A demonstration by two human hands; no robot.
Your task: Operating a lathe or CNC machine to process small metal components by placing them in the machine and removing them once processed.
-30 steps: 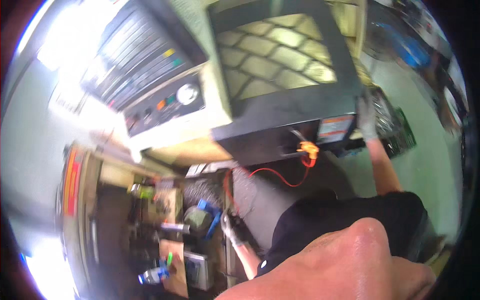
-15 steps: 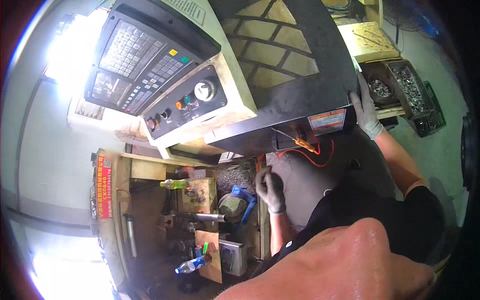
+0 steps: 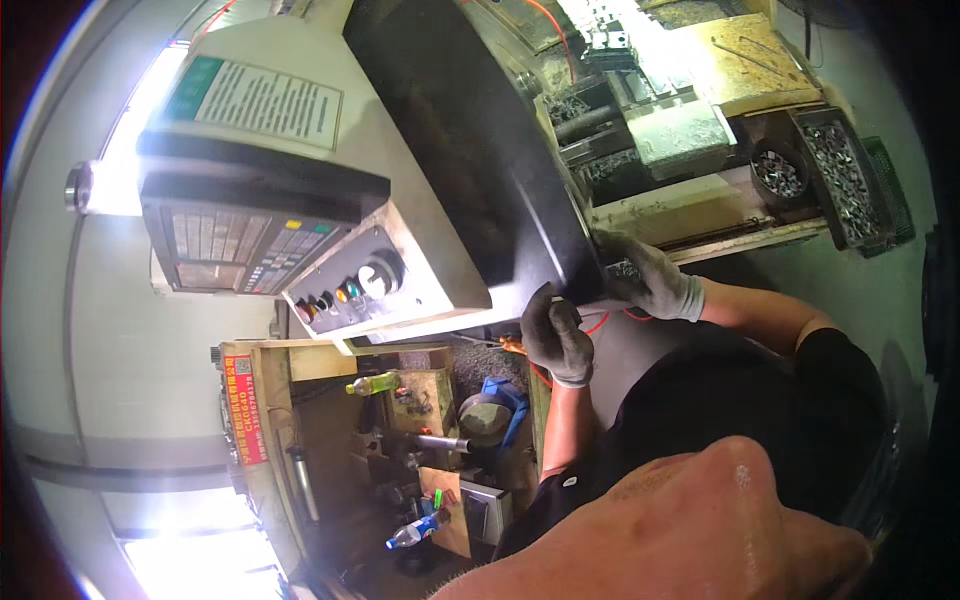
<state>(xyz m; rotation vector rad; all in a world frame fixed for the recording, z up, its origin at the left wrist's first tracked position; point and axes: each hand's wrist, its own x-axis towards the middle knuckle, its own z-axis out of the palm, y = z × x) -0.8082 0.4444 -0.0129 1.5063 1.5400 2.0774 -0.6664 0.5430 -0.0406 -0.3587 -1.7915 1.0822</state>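
Note:
The dark sliding door (image 3: 470,150) of a lathe-like machine stands drawn to the left, leaving the lit work area (image 3: 685,135) exposed. At the door's right edge is my right hand (image 3: 655,280) in a grey-white glove, its fingers bent around that edge. My left hand (image 3: 558,342), gloved and dark at the fingers, is closed just below the door's lower corner. A small pale bit shows at its fingertips, too small to name. Beside my left hand an orange-handled screwdriver (image 3: 511,345) is partly hidden.
A control panel (image 3: 240,235) with keys and knobs juts out at left. On the right are a bin (image 3: 877,195) and a round pot (image 3: 757,180) of small metal parts. Below left, a green bottle (image 3: 373,384) and a blue-labelled bottle (image 3: 412,532) lie among tools.
The door has slid left, uncovering the machine's inside. My right hand has moved left and down with it. My left hand has risen towards the door's lower corner.

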